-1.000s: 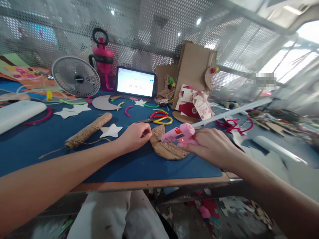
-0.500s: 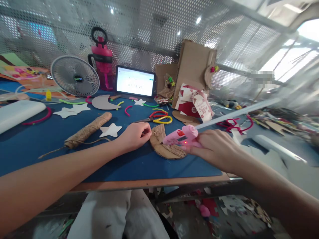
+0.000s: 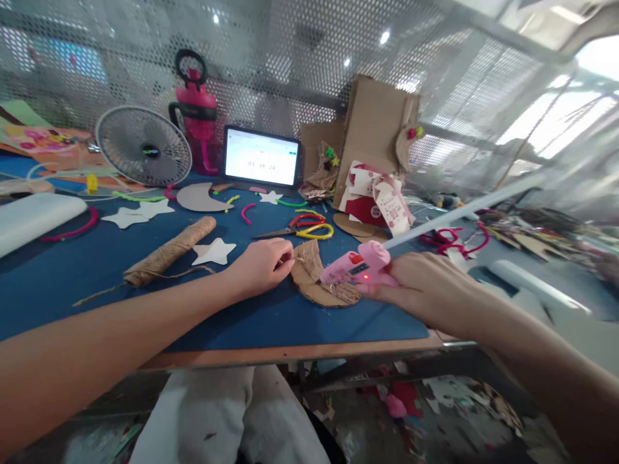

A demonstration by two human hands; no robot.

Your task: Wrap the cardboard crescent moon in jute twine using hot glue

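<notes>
A cardboard crescent (image 3: 309, 291), partly wrapped in twine, lies on the blue mat in front of me. My left hand (image 3: 268, 263) is closed, its thumb and fingertips pinching at the crescent's left edge. In my right hand (image 3: 420, 282) is a pink hot glue gun (image 3: 358, 265) with a red light lit. A long pale glue stick (image 3: 435, 220) juts from its back. The gun's nozzle points down-left, at or just over the bare cardboard beside the wrapped part; contact cannot be made out. Scissors (image 3: 309, 229) with red and yellow handles lie just behind the crescent.
A twine roll (image 3: 169, 252) and a white paper star (image 3: 214, 251) lie left of my left hand. Farther back stand a fan (image 3: 145, 147), a pink bottle (image 3: 196, 116), a tablet (image 3: 261, 156) and cardboard sheets (image 3: 380, 125). Fuzzy wires (image 3: 447, 241) lie right.
The glue gun has shifted slightly to the right over the crescent with my right hand. My left hand stays at the crescent's left edge.
</notes>
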